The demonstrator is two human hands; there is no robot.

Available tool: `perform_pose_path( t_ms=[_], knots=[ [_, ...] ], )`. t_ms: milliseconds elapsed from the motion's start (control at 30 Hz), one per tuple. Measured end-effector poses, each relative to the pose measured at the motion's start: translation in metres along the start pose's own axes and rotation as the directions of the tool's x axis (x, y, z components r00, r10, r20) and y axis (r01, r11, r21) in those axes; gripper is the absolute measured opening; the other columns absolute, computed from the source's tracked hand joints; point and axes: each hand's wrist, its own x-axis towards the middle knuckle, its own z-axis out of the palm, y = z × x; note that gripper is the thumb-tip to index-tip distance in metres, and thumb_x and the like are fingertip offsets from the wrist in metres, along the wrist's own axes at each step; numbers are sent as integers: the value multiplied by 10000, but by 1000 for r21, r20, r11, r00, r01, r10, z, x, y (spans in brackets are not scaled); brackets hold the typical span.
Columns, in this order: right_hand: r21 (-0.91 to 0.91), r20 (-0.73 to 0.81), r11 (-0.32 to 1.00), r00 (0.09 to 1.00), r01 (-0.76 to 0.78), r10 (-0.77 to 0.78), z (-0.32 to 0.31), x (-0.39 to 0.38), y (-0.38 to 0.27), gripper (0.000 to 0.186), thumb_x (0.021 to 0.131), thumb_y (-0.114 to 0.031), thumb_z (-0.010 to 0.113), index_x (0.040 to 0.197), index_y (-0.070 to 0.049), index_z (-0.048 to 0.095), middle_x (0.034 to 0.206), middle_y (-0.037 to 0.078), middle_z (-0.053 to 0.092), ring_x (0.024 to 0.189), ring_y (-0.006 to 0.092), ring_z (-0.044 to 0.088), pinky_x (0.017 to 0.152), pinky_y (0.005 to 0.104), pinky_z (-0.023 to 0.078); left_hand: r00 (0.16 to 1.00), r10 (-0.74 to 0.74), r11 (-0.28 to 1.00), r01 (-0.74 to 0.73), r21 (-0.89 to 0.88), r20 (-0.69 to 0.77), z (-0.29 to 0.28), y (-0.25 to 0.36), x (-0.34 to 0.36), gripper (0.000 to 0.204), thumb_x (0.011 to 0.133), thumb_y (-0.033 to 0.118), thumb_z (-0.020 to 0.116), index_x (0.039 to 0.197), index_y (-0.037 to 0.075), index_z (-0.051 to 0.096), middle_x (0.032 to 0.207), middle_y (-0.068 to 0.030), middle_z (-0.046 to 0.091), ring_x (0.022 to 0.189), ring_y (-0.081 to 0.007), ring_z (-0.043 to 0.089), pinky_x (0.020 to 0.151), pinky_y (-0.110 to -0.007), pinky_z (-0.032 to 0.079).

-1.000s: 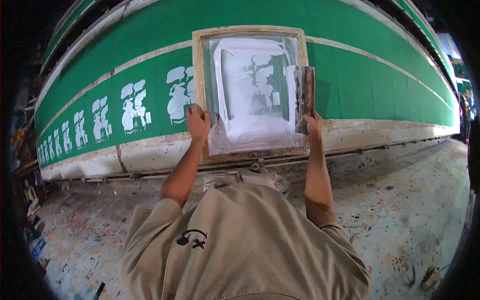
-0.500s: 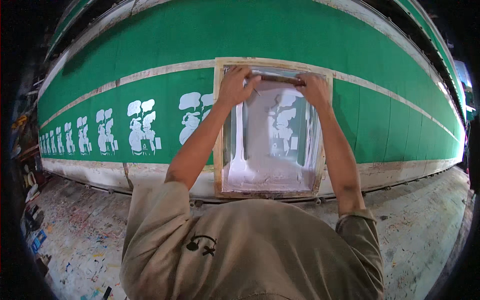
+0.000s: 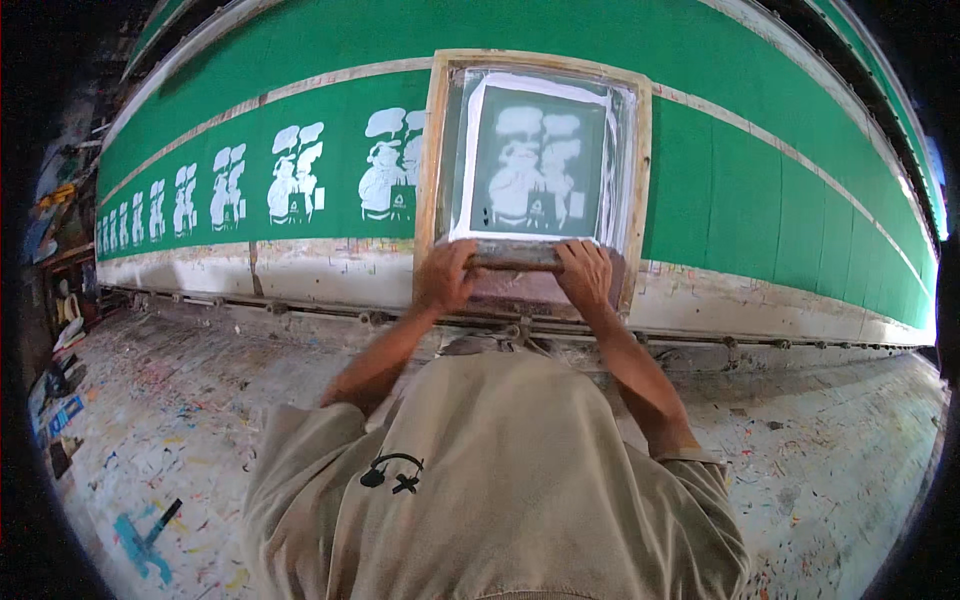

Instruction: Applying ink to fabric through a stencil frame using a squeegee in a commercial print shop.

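Note:
A wooden-framed printing screen lies over green fabric on a long table. Its mesh shows a pale stencil of two figures with speech bubbles, and white ink lines its inner edges. Across the near part of the mesh lies a squeegee with a worn wooden handle. My left hand is closed round its left end, and my right hand grips the right end with the fingers over the top. The ink under the squeegee is partly hidden by the handle.
A row of white prints runs along the fabric to the left. The table's pale near edge has a rail with fittings below it. A blue-and-black tool lies on the paint-spattered floor at lower left.
Both hands have drawn the squeegee from the screen's far end to its near end. White ink that covered much of the mesh is cleared, leaving the stencil plainly visible. The view has shifted.

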Motion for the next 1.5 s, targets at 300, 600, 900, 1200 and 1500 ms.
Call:
perform_pose_path(
  t_ms=[300,600,900,1200,1500],
  knots=[
    [44,35,997,997,65,-67,-19,-21,-12,251,763,-113,756,1008,-162,762,1080,-1,738,1021,200,669,868,412,453,867,-452,790,498,357,-209,-8,-87,34,432,863,290,737,1141,-2,582,1022,-241,599,988,-426,594,902,-519,480],
    [-118,-179,993,984,-23,2,7,203,94,385,753,-46,694,1119,-159,724,1174,-17,717,1057,231,638,914,484,449,669,-742,601,637,-483,-40,-13,-57,55,421,808,106,752,1103,-30,484,912,-209,598,834,-372,638,733,-471,508],
    [532,93,656,807,-536,584,-43,17,136,425,805,-168,683,1196,-1,693,914,142,718,838,234,685,814,385,541,708,-660,720,501,-481,-251,19,-43,67,341,876,111,690,1150,1,521,992,-200,694,841,-301,703,744,-396,551],
    [696,178,280,537,-661,825,-118,-63,353,441,733,-139,683,1130,53,680,1035,126,701,861,260,652,805,376,512,785,-567,803,460,-379,-250,167,123,160,421,865,223,707,1183,35,505,929,-251,668,882,-463,663,769,-554,502],
    [440,100,500,594,-746,798,-68,-128,362,397,745,-219,748,1097,-37,736,1079,199,691,1112,386,636,960,443,478,910,-365,916,389,97,-196,163,124,141,486,796,179,789,1166,15,520,1065,-232,524,1064,-452,536,895,-539,459]
  ],
)
